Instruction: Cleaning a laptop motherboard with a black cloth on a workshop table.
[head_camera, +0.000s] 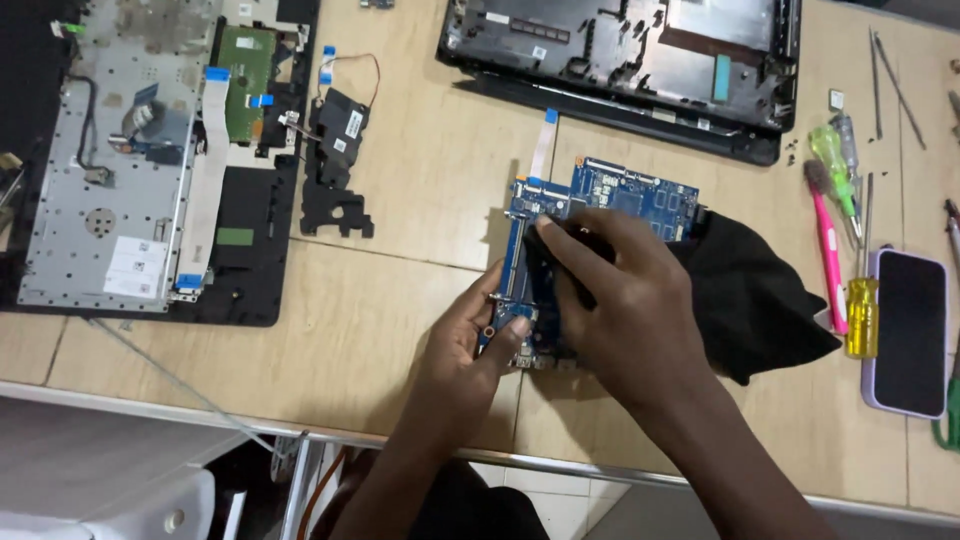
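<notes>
A blue circuit board (610, 200) lies flat on the wooden table (420, 190), near its middle. The left hand (470, 345) clamps the board's near-left edge, thumb on top. The right hand (620, 300) lies over the board's middle, fingers closed on a black cloth (750, 300) pressed against it; the cloth trails off to the right. Far left sits an opened laptop base (110, 170), holding a keyboard plate and ribbon cables. 1 phone (908, 330) lies far right, beside 3 screwdrivers (845, 200).
</notes>
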